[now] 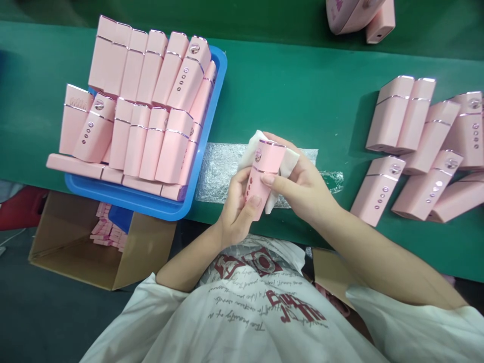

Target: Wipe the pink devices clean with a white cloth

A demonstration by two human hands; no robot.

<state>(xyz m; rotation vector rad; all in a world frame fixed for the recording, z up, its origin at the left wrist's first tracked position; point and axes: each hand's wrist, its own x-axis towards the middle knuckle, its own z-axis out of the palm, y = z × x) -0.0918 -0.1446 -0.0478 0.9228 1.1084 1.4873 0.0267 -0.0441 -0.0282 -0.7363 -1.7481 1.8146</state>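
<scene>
A pink box-shaped device (269,160) with a silver band, a round emblem and a column of small buttons is held over the bench in front of my body. My left hand (239,209) grips its lower part, thumb on the front. Around its upper right side, my right hand (302,181) is closed, thumb on the front face, with a white cloth (290,162) between the fingers and the device. The cloth also shows behind the device's upper left. Beneath the hands lies a sheet of clear bubble wrap (217,174) on the green bench (287,91).
At the left, a blue tray (216,101) is heaped with several similar pink devices. Several more stand or lean at the right (391,113). Two pink items are at the top right. Below the bench's left edge is an open cardboard box (147,247) with pink pieces.
</scene>
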